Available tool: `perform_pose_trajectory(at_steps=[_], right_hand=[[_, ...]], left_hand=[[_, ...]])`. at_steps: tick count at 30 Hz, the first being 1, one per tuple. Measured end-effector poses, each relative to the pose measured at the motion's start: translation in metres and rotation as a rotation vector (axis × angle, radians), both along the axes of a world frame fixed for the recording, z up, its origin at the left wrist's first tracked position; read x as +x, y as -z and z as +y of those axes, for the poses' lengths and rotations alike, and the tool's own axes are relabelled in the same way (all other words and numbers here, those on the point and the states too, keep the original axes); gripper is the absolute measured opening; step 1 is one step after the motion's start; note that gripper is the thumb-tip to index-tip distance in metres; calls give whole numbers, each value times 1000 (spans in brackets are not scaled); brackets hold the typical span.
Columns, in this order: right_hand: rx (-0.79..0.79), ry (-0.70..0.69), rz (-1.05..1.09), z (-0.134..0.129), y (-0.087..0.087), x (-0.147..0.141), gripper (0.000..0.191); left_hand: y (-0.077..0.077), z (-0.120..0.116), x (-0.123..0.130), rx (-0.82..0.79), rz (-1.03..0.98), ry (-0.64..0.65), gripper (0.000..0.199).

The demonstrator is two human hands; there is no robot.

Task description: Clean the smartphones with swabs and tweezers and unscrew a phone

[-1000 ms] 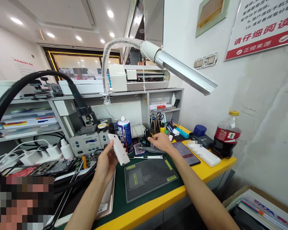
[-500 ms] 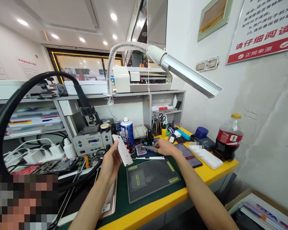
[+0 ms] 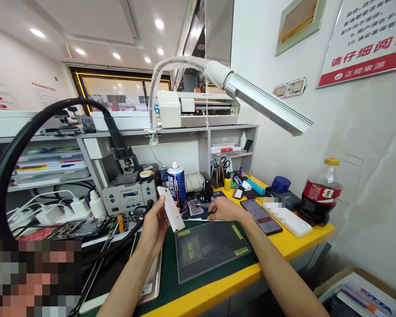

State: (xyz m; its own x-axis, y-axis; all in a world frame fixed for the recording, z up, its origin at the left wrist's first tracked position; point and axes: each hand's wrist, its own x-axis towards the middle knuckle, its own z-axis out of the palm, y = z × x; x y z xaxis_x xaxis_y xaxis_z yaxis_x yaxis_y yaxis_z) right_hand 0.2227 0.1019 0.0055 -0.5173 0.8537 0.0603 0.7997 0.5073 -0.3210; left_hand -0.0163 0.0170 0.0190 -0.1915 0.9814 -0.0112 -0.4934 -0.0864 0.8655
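In my left hand (image 3: 154,222) is a pale smartphone (image 3: 170,209), tilted up with its thumb on the left edge and fingers behind it. My right hand (image 3: 226,209) reaches across to the back of the mat, its fingers closed down on a thin white stick-like tool (image 3: 195,219). The hand hides that tool's right part. Just behind the fingers is the grey end of another tool (image 3: 204,205), partly covered. A grey perforated pad (image 3: 214,253) with yellow labels lies below both hands on the green mat (image 3: 171,290).
A blue spray can (image 3: 176,187) stands behind the phone. To the right lie a dark phone (image 3: 261,216), a white power-bank-like block (image 3: 297,222) and a cola bottle (image 3: 321,193). At left are a gold tablet (image 3: 152,281), a black hose (image 3: 6,145) and circuit boards (image 3: 89,226).
My right hand has moved slightly left and toward me, from the grey tool to the thin white tool. The left hand still holds the phone; the view has shifted slightly.
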Motion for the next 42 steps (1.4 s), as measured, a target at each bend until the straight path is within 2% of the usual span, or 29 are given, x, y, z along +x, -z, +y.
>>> perform_pose_trajectory(at_steps=[5,11,15,20,23,27,31,36,38,39,40,42], right_hand=[[-98,-67,-69,1,7,-3,19],[-25,53,-60,4,5,4,24],[83,109,71,2,2,2,29],[166,186,280,1,1,-9,67],[243,260,408,1,1,-14,71],[318,324,577,1,2,-15,68],[324,200,691,-9,5,-21,63],[293,-155,706,-46,1,-49,41],[286,-266,662,-59,1,-64,51],[307,-271,617,-62,1,-70,55],[302,-239,592,-63,3,-77,51],[216,-197,604,-60,7,-86,32]], left_hand=[[3,1,-1,-3,16,-16,46],[6,2,-2,9,18,3,48],[3,0,3,-20,34,44,40],[4,-2,7,-10,93,52,35],[6,0,7,0,115,20,37],[9,1,6,41,133,-3,39],[12,2,6,90,140,-25,43],[16,5,5,171,230,-175,59],[17,5,6,175,260,-261,64],[17,5,6,167,274,-299,66],[17,5,6,154,293,-328,67],[18,5,6,124,348,-367,66]])
